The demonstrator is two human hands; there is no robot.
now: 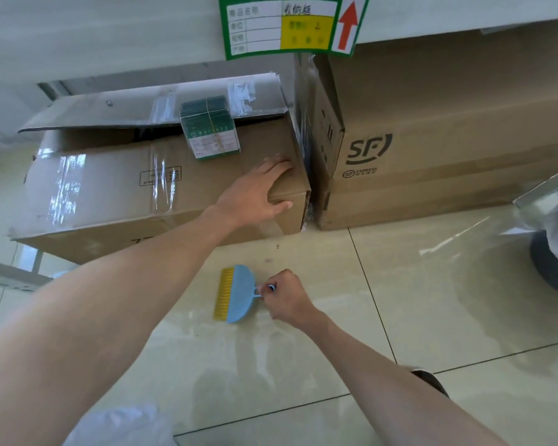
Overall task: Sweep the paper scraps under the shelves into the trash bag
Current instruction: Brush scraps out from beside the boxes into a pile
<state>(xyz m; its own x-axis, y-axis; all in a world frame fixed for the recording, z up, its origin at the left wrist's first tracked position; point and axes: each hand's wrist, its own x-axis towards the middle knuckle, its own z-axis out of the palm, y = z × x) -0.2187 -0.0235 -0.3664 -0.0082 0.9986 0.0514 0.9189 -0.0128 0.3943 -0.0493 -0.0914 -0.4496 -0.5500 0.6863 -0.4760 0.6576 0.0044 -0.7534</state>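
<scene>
1. The left hand (258, 191) lies spread and flat on the near right corner of a taped cardboard box (116, 188); the fingers rest on the top face and the thumb goes down the front face. It looks ready to push or pull the box, I think
2. The right hand (287, 297) is closed around the thin handle of a small blue hand broom (239, 294), whose yellow bristles (224, 294) point away from that hand, to the left. The broom head is low over the tiled floor (432, 284), just in front of the box
3. I cannot see clear paper scraps. There are only some tiny dark specks on the floor between the two hands; the scraps are probably hidden under or behind the box
4. A transparent trash bag (548, 214) seems to be at the far right, well beyond the right hand, beside the SF Express box (448, 140)
5. Risks, in my judgement:
   - a green bundle of cards (210, 130) sits on the box top, just beyond the left hand, and could slide off if the box is moved sharply
   - the box may push the scraps deeper under the shelf (110, 33)
   - the short broom may not reach far enough
</scene>
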